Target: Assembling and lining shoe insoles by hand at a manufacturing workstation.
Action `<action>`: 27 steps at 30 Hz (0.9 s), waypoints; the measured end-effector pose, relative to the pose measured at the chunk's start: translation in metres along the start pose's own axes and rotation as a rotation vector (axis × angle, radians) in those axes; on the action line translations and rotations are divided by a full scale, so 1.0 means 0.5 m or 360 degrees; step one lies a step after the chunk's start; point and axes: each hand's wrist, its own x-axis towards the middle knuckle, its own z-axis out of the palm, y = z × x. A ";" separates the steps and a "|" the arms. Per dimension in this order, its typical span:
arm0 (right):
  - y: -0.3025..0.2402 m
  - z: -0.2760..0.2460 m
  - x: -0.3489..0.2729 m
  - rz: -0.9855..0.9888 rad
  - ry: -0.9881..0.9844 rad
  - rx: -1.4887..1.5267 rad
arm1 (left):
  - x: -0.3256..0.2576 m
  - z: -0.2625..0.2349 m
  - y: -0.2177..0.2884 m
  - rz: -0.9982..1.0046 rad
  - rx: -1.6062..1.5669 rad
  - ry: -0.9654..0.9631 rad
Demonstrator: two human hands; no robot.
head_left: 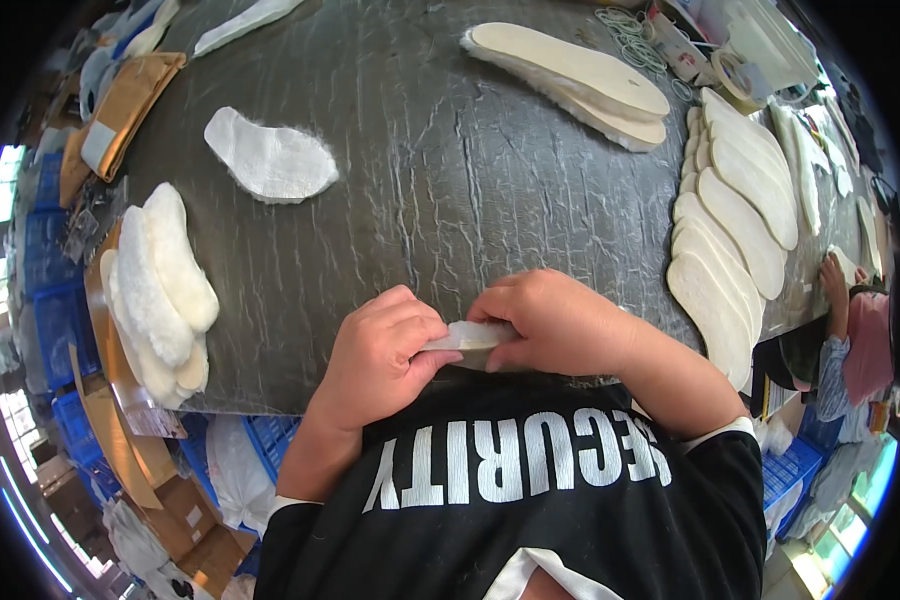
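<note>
At the near edge of the table, right against my shirt, both my hands pinch a white insole (476,343). It is seen nearly edge-on, and much of it is hidden by my fingers. My left hand (385,350) grips one end between thumb and fingers. Closed on the other end is my right hand (545,322), thumb below and fingers on top. Farther off to the left, a single white insole (270,158) with a fuzzy edge lies flat on the table.
The dark, wrinkled tabletop (390,150) carries fleecy insoles (165,280) at left and overlapping cream insoles (735,200) at right. Two more insoles (570,80) lie at the back, near coiled cord (635,40). A folded brown bag (135,110) sits far left. Another person (855,340) works at far right.
</note>
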 end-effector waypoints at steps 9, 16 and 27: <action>0.029 0.009 0.002 -0.0237 0.0251 -0.0147 | -0.001 0.004 -0.007 -0.0097 0.0000 0.0155; 0.079 -0.028 0.010 0.0601 -0.0064 0.1053 | -0.008 -0.025 -0.008 0.0170 0.0168 0.0535; 0.132 0.057 -0.002 0.0489 -0.0318 0.2342 | 0.016 0.003 0.006 0.0320 0.0238 0.0545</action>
